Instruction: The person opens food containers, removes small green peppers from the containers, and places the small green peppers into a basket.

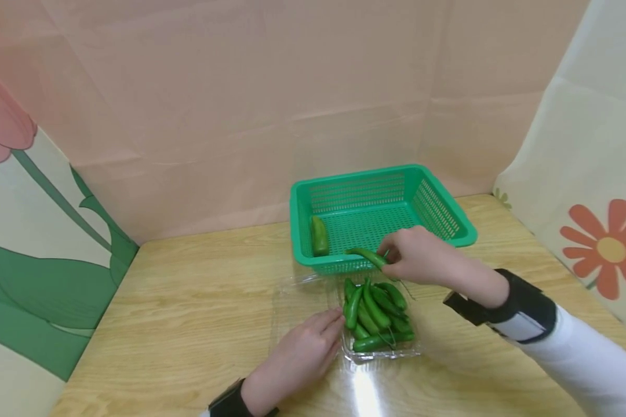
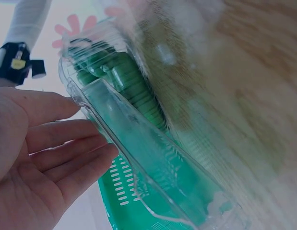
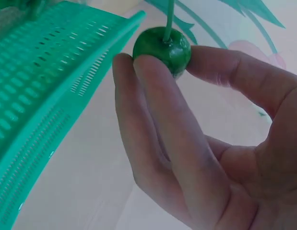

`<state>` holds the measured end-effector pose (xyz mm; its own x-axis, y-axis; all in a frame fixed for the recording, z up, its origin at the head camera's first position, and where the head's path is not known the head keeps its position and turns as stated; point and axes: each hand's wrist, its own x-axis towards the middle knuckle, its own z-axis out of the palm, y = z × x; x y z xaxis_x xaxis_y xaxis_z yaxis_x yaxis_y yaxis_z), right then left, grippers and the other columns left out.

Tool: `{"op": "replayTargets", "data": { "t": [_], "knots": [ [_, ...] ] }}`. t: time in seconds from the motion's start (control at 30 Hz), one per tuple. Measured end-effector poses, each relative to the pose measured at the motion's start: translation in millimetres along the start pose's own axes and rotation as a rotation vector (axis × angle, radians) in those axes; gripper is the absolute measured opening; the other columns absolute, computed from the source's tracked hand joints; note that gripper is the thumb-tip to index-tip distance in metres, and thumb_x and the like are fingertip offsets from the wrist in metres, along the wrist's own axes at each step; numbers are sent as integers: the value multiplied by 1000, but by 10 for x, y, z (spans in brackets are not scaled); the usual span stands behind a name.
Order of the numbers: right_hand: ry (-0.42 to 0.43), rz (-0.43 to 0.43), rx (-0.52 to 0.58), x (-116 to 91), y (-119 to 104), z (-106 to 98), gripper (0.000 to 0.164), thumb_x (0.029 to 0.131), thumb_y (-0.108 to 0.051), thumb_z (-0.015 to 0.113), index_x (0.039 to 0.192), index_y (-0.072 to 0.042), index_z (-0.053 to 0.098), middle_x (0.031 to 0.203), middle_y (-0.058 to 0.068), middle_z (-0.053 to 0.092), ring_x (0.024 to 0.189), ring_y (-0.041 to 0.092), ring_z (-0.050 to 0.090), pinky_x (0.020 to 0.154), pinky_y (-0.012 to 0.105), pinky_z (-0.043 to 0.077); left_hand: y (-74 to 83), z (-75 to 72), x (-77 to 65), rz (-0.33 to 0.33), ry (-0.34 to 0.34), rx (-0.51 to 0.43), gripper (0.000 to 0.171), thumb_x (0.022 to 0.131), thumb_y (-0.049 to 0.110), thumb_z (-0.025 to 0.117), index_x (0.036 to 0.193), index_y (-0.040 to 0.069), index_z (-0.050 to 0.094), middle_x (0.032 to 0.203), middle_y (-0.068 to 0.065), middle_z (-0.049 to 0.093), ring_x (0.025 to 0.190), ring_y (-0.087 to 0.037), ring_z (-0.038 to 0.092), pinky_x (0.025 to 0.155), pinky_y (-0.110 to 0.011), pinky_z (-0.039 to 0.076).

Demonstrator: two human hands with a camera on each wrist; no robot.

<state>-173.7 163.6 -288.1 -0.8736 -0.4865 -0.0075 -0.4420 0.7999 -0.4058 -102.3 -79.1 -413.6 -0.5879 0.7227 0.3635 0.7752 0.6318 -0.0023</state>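
Note:
Between the thumb and fingertips of my right hand [image 1: 419, 255] is a long green chili pepper [image 1: 366, 255], held just above the near rim of a green basket [image 1: 381, 174]. In the right wrist view its round stem end shows, the thin stem pointing up. My left hand [image 1: 313, 341] has its fingers extended, fingertips at the edge of a clear plastic clamshell box [image 1: 357, 356]. Several green chili peppers [image 1: 375, 310] lie heaped in the box's right half. Inside the basket, one green pepper [image 1: 320, 237] stands at the left wall.
The box's transparent lid [image 1: 292, 307] lies folded out to the left on the wooden table [image 1: 198, 301]. The basket stands behind the box, near a pink cloth backdrop [image 1: 240, 116]. Flower-printed cloth [image 1: 579, 174] hangs at the sides.

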Motion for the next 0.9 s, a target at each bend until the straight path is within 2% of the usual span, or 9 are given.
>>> {"op": "replayTargets", "data": {
  "t": [0.3, 0.67, 0.73, 0.9],
  "knots": [
    [10, 54, 45, 252, -122, -156, 32, 85, -20, 66, 111, -2, 67, 97, 10, 72, 88, 23, 68, 70, 35, 59, 2, -3, -6, 3, 0, 5, 37, 91, 20, 61, 122, 0, 60, 127, -14, 60, 117, -22, 59, 99, -28, 50],
    [-17, 112, 84, 630, -120, -239, 33, 86, -21, 65, 114, -4, 66, 103, 13, 71, 84, 21, 69, 70, 34, 59, -4, 13, 6, 14, 6, 3, 37, 91, 20, 61, 121, -1, 61, 127, -15, 60, 117, -22, 59, 100, -28, 50],
    [-25, 121, 94, 720, -109, -251, 34, 86, -21, 65, 115, -4, 66, 103, 13, 72, 79, 17, 69, 69, 33, 58, -5, 18, 9, 17, 6, 10, 37, 91, 20, 60, 121, -1, 60, 127, -15, 60, 117, -23, 59, 100, -29, 49],
    [-55, 161, 119, 931, -72, -266, 37, 85, -21, 64, 117, -2, 65, 86, 7, 74, 72, 14, 68, 70, 32, 57, 3, 27, 11, 15, 2, 18, 36, 92, 20, 59, 122, -1, 60, 127, -15, 60, 117, -22, 59, 101, -29, 49]
  ]
}}
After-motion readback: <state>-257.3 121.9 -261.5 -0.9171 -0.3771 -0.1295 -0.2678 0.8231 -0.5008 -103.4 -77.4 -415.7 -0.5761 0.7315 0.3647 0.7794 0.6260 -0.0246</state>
